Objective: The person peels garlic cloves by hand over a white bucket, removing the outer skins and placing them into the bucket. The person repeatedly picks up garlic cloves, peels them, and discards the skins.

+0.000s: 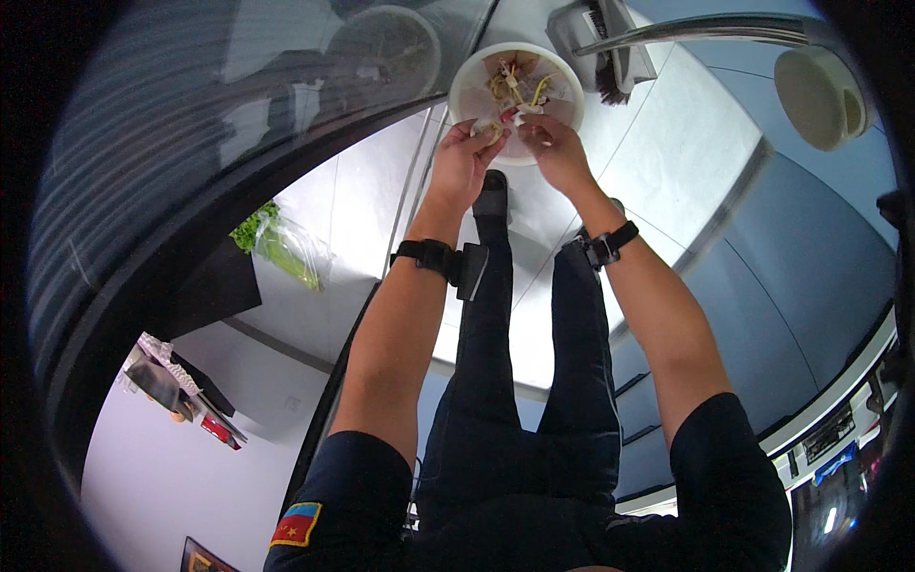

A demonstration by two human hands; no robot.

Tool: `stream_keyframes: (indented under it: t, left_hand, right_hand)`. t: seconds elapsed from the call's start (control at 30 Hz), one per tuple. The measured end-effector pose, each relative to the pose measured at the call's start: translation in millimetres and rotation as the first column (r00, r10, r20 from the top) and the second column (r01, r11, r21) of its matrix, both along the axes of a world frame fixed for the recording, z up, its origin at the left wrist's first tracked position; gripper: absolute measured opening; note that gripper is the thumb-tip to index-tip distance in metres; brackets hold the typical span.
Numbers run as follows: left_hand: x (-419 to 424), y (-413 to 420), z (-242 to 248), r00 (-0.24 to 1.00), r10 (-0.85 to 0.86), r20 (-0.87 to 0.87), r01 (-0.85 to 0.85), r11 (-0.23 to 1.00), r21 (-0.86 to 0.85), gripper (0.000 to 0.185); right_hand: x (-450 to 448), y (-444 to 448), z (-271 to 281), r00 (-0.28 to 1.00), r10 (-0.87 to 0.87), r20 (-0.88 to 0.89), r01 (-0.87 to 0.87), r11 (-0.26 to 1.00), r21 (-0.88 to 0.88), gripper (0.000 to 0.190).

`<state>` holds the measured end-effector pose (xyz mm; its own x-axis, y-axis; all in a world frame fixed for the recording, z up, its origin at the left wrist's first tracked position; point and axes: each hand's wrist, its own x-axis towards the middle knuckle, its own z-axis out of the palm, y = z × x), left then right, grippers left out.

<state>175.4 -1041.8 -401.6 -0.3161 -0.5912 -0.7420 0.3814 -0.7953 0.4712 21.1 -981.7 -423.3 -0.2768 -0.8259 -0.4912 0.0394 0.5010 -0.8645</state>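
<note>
Both hands meet over a round white bin (461, 79) on the floor, which holds food scraps, yellowish strips and crumpled wrapping. My left hand (468, 146) pinches a small pale, yellowish piece (488, 129), perhaps a peeled vegetable or a clove, between thumb and fingers. Close beside it, my right hand (554, 146) has its fingers curled at a whitish scrap (525, 114); whether it grips the scrap is hard to tell. A small red piece (508, 114) shows between the two hands. Black straps circle both wrists.
A grey dustpan (572, 39) with a dark brush (612, 86) stands right of the bin. Dark glossy panelling rises at left. Leafy greens in a clear plastic bag (293, 250) lie on the tiled floor, lower left. Blue-grey cabinets (808, 250) line the right. My feet are just below the bin.
</note>
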Motion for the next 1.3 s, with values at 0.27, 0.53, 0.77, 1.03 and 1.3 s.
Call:
stream_keyframes:
  t: [0.27, 0.53, 0.77, 1.03, 1.3]
  left_hand:
    - [-5, 14, 9, 0.999, 0.007, 0.048, -0.009, 0.999, 0.036, 0.011]
    - [-12, 30, 98, 0.967, 0.245, 0.073, -0.245, 0.969, -0.012, 0.018]
    - [3, 44, 226, 0.993, 0.091, -0.071, -0.096, 0.993, -0.071, 0.015]
    - [1, 113, 357, 0.975, -0.217, -0.043, 0.194, 0.931, -0.311, 0.027]
    - [21, 104, 432, 0.944, -0.248, -0.219, 0.146, 0.906, -0.398, 0.024]
  right_hand:
    - [8, -10, 42, 0.973, -0.009, 0.230, -0.028, 0.987, 0.161, 0.032]
    - [9, 7, 126, 0.999, -0.003, 0.054, 0.005, 0.999, -0.035, 0.023]
    - [-38, 43, 253, 0.989, 0.146, 0.035, -0.127, 0.937, -0.326, 0.009]
    - [-35, 80, 397, 0.976, 0.195, -0.092, -0.214, 0.928, -0.303, 0.013]
    - [12, 87, 469, 0.967, 0.234, -0.102, -0.255, 0.894, -0.367, 0.010]
